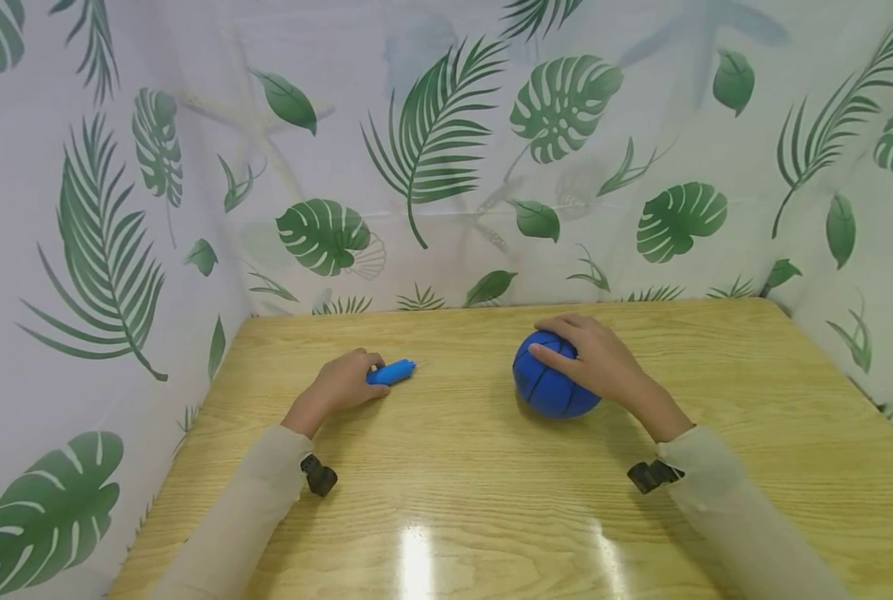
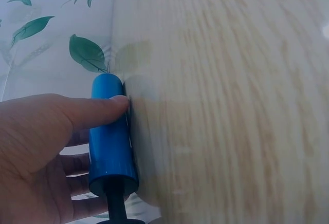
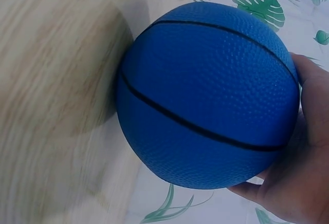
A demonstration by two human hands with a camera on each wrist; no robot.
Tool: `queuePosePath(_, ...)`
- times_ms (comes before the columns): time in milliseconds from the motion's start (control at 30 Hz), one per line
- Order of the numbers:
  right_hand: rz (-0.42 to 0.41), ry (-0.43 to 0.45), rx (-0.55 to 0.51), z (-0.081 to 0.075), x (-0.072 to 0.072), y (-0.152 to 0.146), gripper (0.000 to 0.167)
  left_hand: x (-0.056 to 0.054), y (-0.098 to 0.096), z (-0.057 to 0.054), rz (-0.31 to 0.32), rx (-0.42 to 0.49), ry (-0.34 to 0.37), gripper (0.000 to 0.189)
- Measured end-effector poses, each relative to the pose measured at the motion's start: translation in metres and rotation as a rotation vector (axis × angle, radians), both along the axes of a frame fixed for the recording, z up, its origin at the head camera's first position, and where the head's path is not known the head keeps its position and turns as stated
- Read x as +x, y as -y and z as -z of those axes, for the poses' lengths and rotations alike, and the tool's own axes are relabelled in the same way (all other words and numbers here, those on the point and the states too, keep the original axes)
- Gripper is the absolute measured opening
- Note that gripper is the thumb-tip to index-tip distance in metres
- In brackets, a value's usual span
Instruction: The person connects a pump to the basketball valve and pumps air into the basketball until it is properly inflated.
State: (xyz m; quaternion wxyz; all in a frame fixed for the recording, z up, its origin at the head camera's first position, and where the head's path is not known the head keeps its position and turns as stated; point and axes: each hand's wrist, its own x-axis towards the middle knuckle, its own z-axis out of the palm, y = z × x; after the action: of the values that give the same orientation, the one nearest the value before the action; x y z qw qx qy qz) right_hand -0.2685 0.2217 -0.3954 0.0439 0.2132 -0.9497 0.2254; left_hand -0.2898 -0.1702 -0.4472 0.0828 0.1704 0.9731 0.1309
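A small blue ball pump (image 1: 396, 372) with a thin needle at its tip is in my left hand (image 1: 347, 382), low over the left half of the table. In the left wrist view the thumb lies across the pump's blue barrel (image 2: 110, 142), with the fingers behind it. A black rod and end show at the pump's lower end. My right hand (image 1: 600, 357) holds a blue basketball (image 1: 555, 390) with black seams, its fingers and thumb curved over the top and right side. The right wrist view shows the ball's pebbled surface (image 3: 211, 90) against the table, partly hiding the hand.
The wooden table (image 1: 446, 467) spreads under both hands, its back edge against a white curtain (image 1: 446, 275) with green leaf prints. The curtain also runs along the left and right sides. Each wrist wears a small black camera (image 1: 319, 475).
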Motion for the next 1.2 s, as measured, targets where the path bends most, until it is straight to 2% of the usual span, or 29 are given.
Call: queuePosePath(1200,-0.032,0.020,0.019,-0.005,0.000,0.016,0.057,0.002,0.003,-0.003,-0.017,0.007,0.013,0.047)
